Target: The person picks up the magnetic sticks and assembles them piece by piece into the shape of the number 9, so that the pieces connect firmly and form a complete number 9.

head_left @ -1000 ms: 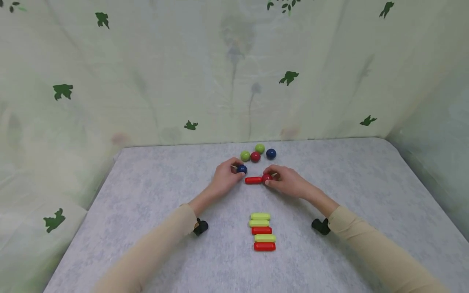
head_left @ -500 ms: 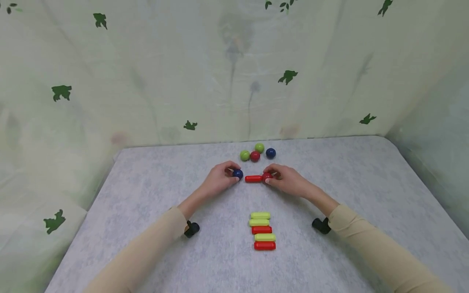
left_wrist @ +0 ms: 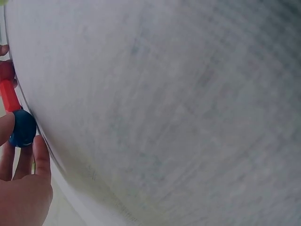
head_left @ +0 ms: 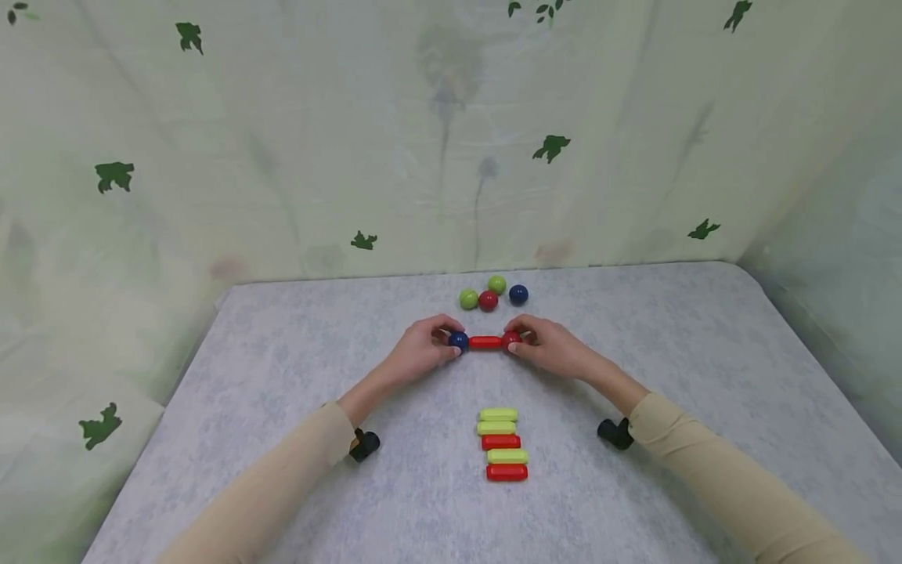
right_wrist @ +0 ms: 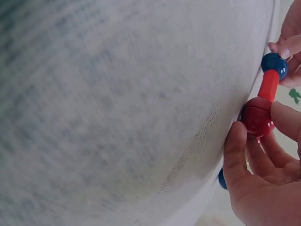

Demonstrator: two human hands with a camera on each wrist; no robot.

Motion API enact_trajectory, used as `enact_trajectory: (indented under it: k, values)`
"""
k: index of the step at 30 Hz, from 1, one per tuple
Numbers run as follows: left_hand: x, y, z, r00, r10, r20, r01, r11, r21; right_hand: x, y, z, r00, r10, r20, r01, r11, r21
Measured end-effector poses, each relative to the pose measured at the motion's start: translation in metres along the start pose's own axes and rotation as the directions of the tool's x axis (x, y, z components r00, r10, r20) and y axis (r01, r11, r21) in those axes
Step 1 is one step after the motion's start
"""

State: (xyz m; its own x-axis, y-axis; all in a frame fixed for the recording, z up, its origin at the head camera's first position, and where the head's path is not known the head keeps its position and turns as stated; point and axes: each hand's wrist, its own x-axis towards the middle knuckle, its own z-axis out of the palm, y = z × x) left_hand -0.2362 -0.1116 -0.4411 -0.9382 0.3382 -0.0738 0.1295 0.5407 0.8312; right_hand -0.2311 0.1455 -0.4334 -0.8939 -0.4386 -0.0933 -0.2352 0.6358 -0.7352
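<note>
The grip of the left hand [head_left: 417,347] pinches a blue ball [left_wrist: 23,127] against the left end of the red rod [head_left: 485,342]; the right hand [head_left: 557,348] pinches a red ball [right_wrist: 256,115] at the right end. All look light, stiff and slick: pinch the balls' sides.

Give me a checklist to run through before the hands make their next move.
1. Left hand has the blue ball pinched: ok.
2. Right hand has the red ball pinched: ok.
3. Red rod meets a ball at each end: ok.
4. Rod's hold on both balls is firm: cannot tell.
5. A hand is free for another piece: not ok, both are occupied.
6. Spare pieces are in view: ok, five rods nearer the person, four balls beyond the hands.
</note>
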Motion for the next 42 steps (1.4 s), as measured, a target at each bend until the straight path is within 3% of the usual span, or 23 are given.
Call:
enact_trajectory:
  k: [7, 11, 14, 17, 19, 21, 25, 29, 35, 42]
  values:
    - [-0.004, 0.001, 0.001, 1.0, 0.017, -0.015, -0.017, 1.0, -0.019, 0.001, 0.0, -0.002, 1.0, 0.011, 0.006, -0.011, 1.0, 0.006]
    - [-0.012, 0.006, 0.007, 0.997, 0.012, -0.074, -0.01, 1.0, 0.025, 0.002, 0.002, -0.002, 1.0, 0.005, 0.009, -0.005, 1.0, 0.016]
    - [-0.021, 0.011, 0.013, 0.986, 0.069, -0.153, -0.057, 0.995, 0.081, 0.001, 0.002, -0.001, 1.0, -0.006, 0.004, 0.006, 1.0, 0.024]
    - [-0.032, 0.014, 0.021, 0.965, 0.172, -0.196, -0.152, 0.982, 0.111, 0.0, 0.002, -0.002, 1.0, -0.016, -0.002, 0.016, 0.999, 0.032]
    - [-0.04, 0.017, 0.026, 0.959, 0.227, -0.171, -0.209, 0.971, 0.119, 0.0, 0.002, -0.002, 1.0, -0.018, -0.002, 0.018, 0.999, 0.033]
    - [-0.048, 0.02, 0.032, 0.963, 0.246, -0.107, -0.235, 0.966, 0.111, -0.001, 0.002, -0.002, 1.0, -0.021, -0.003, 0.021, 0.999, 0.029]
    - [-0.063, 0.025, 0.041, 0.978, 0.199, 0.061, -0.204, 0.975, 0.084, -0.001, 0.002, -0.001, 1.0, -0.026, -0.002, 0.026, 0.999, 0.027]
    - [-0.069, 0.027, 0.049, 0.973, 0.147, 0.18, -0.164, 0.983, 0.084, -0.002, 0.001, -0.001, 0.999, -0.036, 0.008, 0.035, 0.999, 0.028]
    - [-0.065, 0.028, 0.054, 0.958, 0.132, 0.256, -0.174, 0.973, 0.151, -0.001, 0.0, -0.001, 1.0, -0.017, 0.01, 0.017, 1.0, 0.018]
    - [-0.065, 0.033, 0.053, 0.945, 0.159, 0.284, -0.221, 0.954, 0.202, 0.0, 0.002, 0.0, 1.0, -0.017, 0.009, 0.017, 1.0, 0.008]
